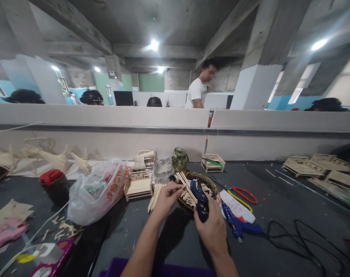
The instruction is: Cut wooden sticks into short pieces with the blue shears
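Observation:
My left hand [169,195] pinches thin wooden sticks [186,184] between thumb and fingertips, over a round woven basket [218,189]. My right hand [212,223] is wrapped round a dark blue hand tool [199,194], whose exact kind I cannot make out. The tool's upper end meets the sticks near my left fingertips. Short cut pieces of stick [206,188] lie in the basket beneath. Left of my left hand is a bundle of longer sticks [155,195], partly hidden by that hand.
Small wooden stick furniture [138,186] stands behind, beside a white plastic bag [91,200] and a red-lidded jar [54,186]. To the right lie red-and-yellow-handled scissors [244,196], a blue glue gun [239,225] and its black cable [296,234]. A person [197,92] stands beyond the partition.

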Available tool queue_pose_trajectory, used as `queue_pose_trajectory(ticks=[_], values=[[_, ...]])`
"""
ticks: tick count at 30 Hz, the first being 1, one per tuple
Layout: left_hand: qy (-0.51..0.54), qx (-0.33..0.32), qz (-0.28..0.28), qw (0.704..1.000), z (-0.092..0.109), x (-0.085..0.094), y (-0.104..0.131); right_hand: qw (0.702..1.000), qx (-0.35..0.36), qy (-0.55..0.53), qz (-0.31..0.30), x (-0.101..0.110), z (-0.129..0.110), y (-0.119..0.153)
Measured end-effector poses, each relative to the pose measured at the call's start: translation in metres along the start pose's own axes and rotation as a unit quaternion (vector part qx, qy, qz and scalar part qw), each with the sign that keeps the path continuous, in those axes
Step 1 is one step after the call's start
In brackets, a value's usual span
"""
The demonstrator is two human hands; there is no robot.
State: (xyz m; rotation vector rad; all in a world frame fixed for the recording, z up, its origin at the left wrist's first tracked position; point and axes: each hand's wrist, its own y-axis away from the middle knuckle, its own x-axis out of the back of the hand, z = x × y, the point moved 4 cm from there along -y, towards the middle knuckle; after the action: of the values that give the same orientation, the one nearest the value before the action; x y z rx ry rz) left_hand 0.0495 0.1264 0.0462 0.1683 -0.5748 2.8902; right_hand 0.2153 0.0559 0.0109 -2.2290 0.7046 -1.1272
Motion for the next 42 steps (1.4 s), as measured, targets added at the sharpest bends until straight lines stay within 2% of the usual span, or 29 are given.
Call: queue_pose_trajectory(ticks=[6,11,18,25,31,42], values=[[0.155,0.075,-0.021,0.985,-0.001,-0.008,0.003,0.999,-0.002,-0.031,-0.045,-0.003,-0.005,0.002],[0.188,0.079,-0.031,0.978,0.004,-0.009,0.006,0.998,0.002,-0.016,-0.056,-0.004,-0.005,0.004],[0.144,0.023,-0.085,0.986,0.013,-0.009,0.005,0.997,0.019,-0.017,-0.077,-0.003,-0.007,0.003],[0.044,-0.019,-0.123,0.991,0.02,-0.005,0.005,0.996,0.005,-0.028,-0.082,-0.001,-0.01,0.002],[0.011,-0.033,-0.122,0.992,0.026,0.0,0.004,0.995,0.0,-0.033,-0.092,0.0,-0.018,0.004],[-0.026,-0.018,-0.117,0.993,0.017,0.006,0.002,0.991,-0.016,-0.031,-0.132,-0.008,-0.023,0.012]])
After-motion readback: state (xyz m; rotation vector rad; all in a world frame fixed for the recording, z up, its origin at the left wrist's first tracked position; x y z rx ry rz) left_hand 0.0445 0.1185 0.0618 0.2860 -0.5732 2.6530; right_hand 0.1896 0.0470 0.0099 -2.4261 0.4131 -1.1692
